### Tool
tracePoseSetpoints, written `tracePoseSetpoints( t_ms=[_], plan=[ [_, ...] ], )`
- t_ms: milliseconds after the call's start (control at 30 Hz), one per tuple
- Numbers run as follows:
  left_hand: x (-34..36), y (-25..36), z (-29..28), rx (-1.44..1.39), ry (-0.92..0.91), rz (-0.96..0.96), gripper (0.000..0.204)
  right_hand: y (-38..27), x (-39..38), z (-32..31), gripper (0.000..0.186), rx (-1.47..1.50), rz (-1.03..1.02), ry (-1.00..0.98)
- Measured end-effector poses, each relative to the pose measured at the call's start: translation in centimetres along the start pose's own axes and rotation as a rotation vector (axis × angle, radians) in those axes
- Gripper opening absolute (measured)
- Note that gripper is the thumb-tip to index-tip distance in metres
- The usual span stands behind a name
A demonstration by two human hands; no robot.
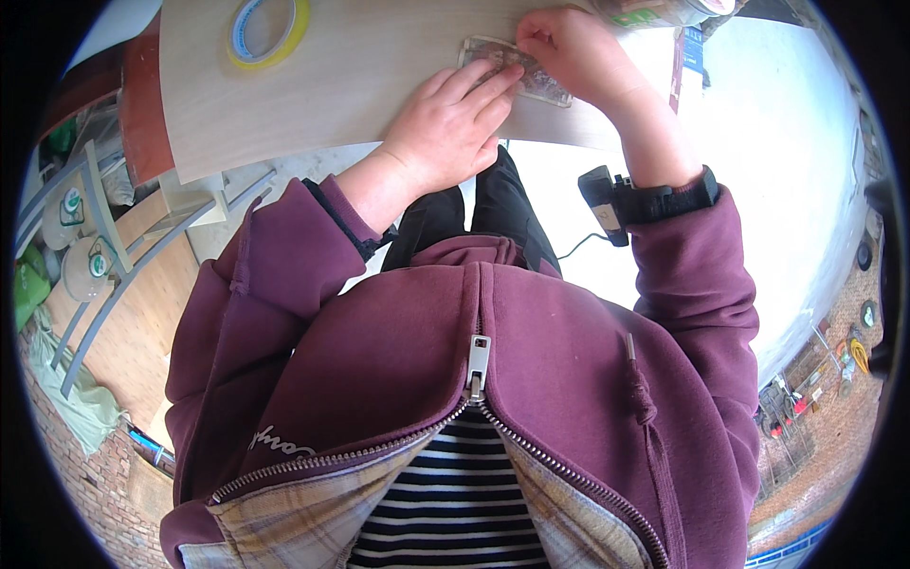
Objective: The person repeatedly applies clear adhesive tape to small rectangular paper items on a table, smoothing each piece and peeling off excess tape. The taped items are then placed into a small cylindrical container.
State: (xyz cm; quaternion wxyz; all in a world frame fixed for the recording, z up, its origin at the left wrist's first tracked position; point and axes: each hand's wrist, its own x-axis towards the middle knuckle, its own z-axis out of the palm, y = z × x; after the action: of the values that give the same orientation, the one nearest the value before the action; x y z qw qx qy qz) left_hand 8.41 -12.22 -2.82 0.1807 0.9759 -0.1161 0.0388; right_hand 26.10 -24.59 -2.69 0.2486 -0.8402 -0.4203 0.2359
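Setting: pale wooden worktop, seen from above, with brick paving and grey metal chair frames off to the person's left and a bright white floor to the right. Item 1: small flat rectangular piece, transparent-looking with a mottled brown pattern, lying flat near the far middle of the worktop; too small to tell its kind. Item 2: left hand, palm down, fingers stretched forward, their tips resting on the near left part of the flat piece and pinning it to the wood; grip flat and open, closed around nothing. Item 3: right hand, fingers curled into a narrow pinch at the far edge of the same piece; whether the fingertips hold a film, a corner or nothing cannot be told. Black strap with a small black device on the right wrist, a thin cable trailing from it. Item 4: roll of yellow tape, flat on the worktop, well apart to the left of both hands, untouched. Item 5: packaged goods at the far right edge, partly out of view. Step in hand, by judgement: steadying the piece while its far edge is worked at. Next move would call for steady downward pressure from the left fingers and a fine, precise pinch from the right.
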Motion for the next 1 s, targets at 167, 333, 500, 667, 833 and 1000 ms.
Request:
tracePoseSetpoints(
  t_ms=[167, 333, 500, 667, 833, 1000],
  plan=[
    [-0.1, 0.0, -0.1, 0.042, -0.004, -0.005, 0.055, -0.3, 0.1, 0.3, 0.007, -0.048, -0.019, 0.045],
    [-0.1, 0.1, -0.2, 0.127, -0.021, -0.009, 0.056, -0.3, 0.1, 0.2, 0.007, -0.055, -0.014, 0.025],
    [-0.2, 0.0, -0.1, 0.13, -0.036, -0.021, 0.057, -0.4, 0.2, 0.3, 0.007, -0.075, -0.018, 0.032],
    [-0.2, 0.2, 0.0, 0.117, -0.04, -0.03, 0.056, -0.3, 0.2, 0.3, 0.007, -0.108, -0.019, 0.02],
    [-0.2, 0.2, 0.0, 0.14, -0.047, -0.032, 0.055, -0.3, 0.2, 0.5, 0.005, -0.113, -0.013, 0.054],
    [-0.3, 0.1, 0.2, 0.136, -0.031, -0.03, 0.054, -0.2, -0.8, 0.5, 0.015, -0.015, -0.354, 0.247]
  ],
)
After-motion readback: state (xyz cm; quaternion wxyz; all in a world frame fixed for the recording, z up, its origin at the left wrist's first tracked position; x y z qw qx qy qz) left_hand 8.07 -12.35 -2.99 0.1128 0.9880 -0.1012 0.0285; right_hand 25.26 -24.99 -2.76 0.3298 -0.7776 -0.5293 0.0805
